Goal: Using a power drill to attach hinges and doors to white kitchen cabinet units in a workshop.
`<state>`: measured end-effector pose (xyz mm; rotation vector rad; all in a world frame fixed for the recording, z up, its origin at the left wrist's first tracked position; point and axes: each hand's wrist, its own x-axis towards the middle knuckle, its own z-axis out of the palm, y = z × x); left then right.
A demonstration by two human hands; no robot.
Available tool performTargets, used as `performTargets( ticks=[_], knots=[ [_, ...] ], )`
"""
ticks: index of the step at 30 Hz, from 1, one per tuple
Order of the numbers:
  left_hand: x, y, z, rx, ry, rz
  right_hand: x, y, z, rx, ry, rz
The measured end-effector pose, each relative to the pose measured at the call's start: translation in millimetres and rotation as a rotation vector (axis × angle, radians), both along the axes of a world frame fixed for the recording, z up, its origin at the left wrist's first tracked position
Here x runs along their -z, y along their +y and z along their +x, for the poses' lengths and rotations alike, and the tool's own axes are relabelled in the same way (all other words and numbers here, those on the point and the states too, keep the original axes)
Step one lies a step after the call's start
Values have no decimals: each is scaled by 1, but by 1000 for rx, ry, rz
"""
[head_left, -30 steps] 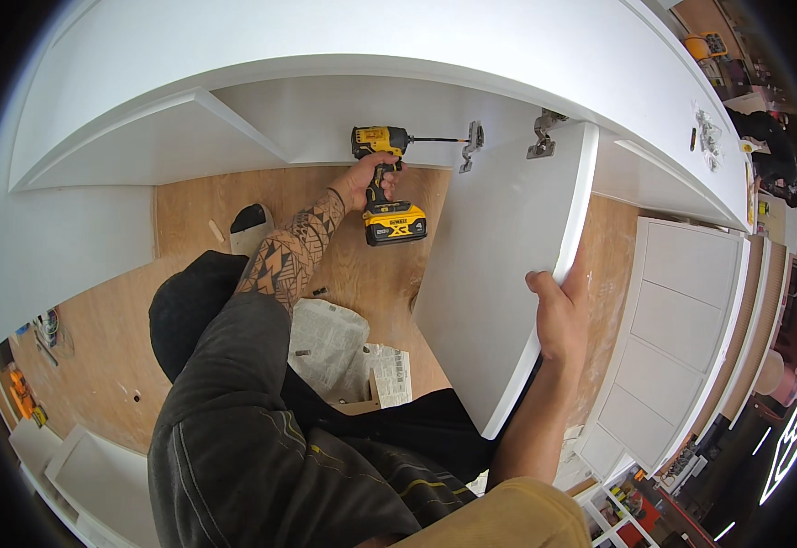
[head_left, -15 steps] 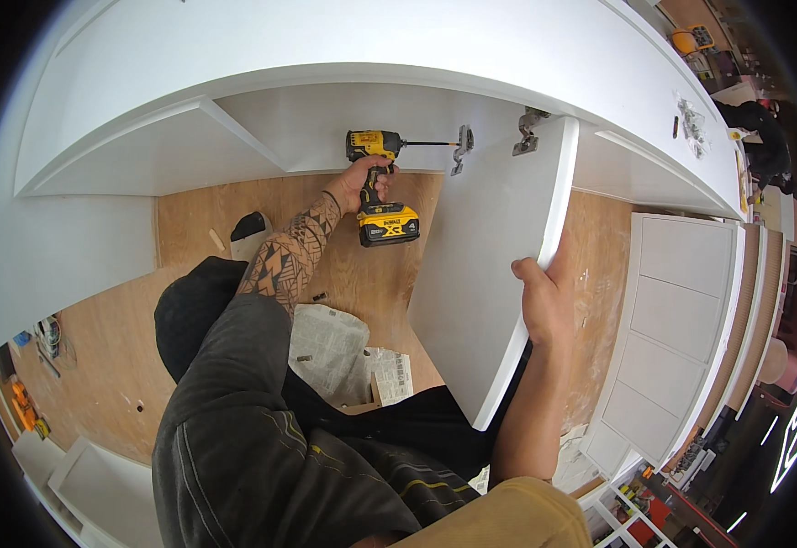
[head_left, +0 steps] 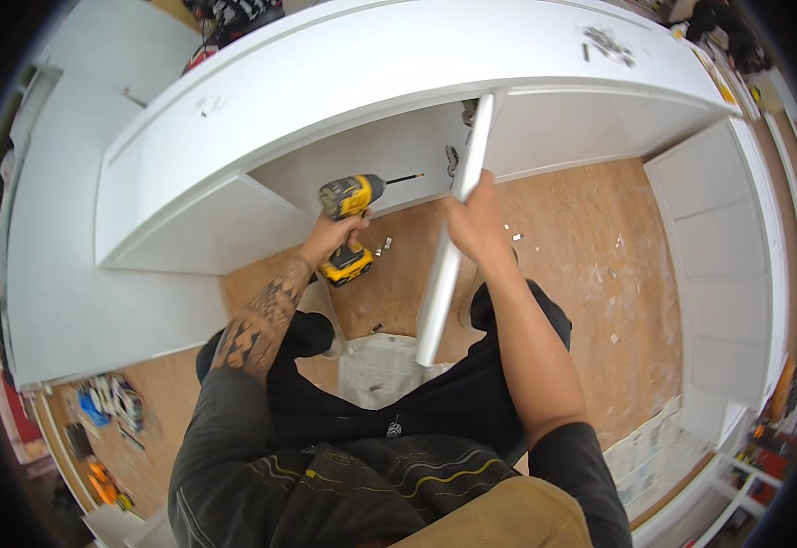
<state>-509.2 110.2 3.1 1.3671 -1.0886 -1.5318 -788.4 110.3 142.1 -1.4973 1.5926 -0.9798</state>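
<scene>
My left hand [head_left: 332, 239] is wrapped round the grip of a yellow and black cordless impact driver [head_left: 351, 195]. Its long bit points right, and the tip stands apart from a metal hinge [head_left: 451, 161] inside the white cabinet [head_left: 325, 100]. A second hinge [head_left: 469, 112] sits close by, partly hidden behind the white cabinet door [head_left: 435, 306]. That door stands out from the cabinet, almost edge-on to me. My right hand [head_left: 479, 226] grips its edge partway along; some of the fingers are hidden.
Another cabinet door [head_left: 206, 219] stands open at the left. Small metal pieces [head_left: 385, 245] and scraps are scattered over the wooden floor [head_left: 590, 265]. Paper [head_left: 380, 365] lies between my legs. More hardware [head_left: 610, 46] rests on the cabinet, and tools [head_left: 110, 402] lie at the lower left.
The door has swung from showing its broad face to nearly edge-on. The driver's bit has come away from the hinge and now tilts slightly upward. My view has shifted too.
</scene>
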Motion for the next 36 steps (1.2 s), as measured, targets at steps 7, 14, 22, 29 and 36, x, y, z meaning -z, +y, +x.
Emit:
performTargets(
  ticks=[7, 14, 22, 29, 36],
  knots=[
    [-83, 92, 118, -31, -229, -213, 30, -47, 53, 16, -11, 145],
    [-101, 150, 140, -633, -188, -776, 44, -74, 91, 1, -238, 142],
    [-86, 152, 131, -687, 90, -743, 54, -98, 100, -54, -263, 188],
    [-63, 132, 137, -522, -146, -722, 74, -119, 107, -106, -222, 222],
    [-31, 107, 107, -307, -687, -699, 105, -125, 114, -25, 55, 265]
  ],
)
